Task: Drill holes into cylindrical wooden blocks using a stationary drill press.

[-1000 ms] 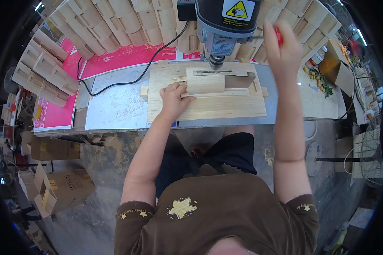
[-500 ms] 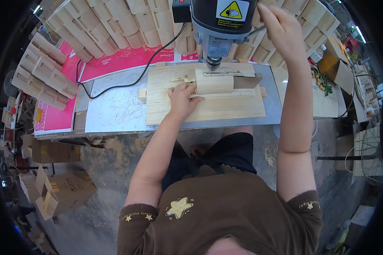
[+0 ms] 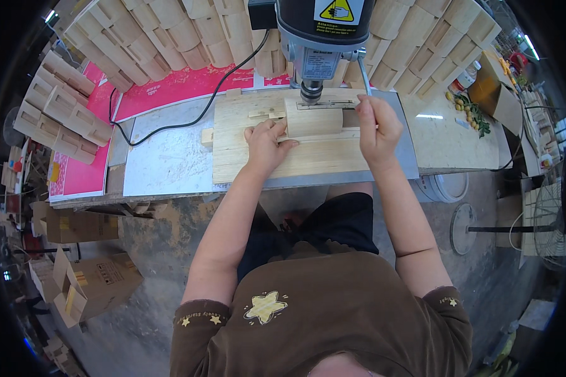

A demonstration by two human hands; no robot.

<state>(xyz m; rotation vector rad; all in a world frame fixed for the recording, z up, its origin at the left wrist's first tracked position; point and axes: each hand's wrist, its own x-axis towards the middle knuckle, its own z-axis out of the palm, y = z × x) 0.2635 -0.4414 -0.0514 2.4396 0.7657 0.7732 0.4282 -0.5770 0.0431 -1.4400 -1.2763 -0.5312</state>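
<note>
Under the chuck [image 3: 311, 92] of a drill press [image 3: 321, 31] lies a pale curved wooden block [image 3: 314, 120], set on a flat wooden jig board [image 3: 251, 162]. My left hand [image 3: 267, 147] presses at the block's left end, its fingers bent against it and its thumb along the near side. My right hand [image 3: 380, 129] is closed round the lower end of the press's feed lever [image 3: 365, 75], right of the block. The hand hides part of the block's right side. A slotted metal strip [image 3: 324, 105] runs along the block's top; whether the bit touches the wood cannot be made out.
Stacked curved wooden pieces [image 3: 151, 44] line the back, with more at the left [image 3: 63, 122]. A black cable [image 3: 201, 116] loops over the table [image 3: 163, 166]. Cardboard boxes [image 3: 100, 283] stand on the floor at left; a white bucket [image 3: 443, 186] and a fan [image 3: 544, 226] stand at right.
My right hand has come down and toward me with the lever, from beside the press head to near the block's right side. My left hand stays at the block.
</note>
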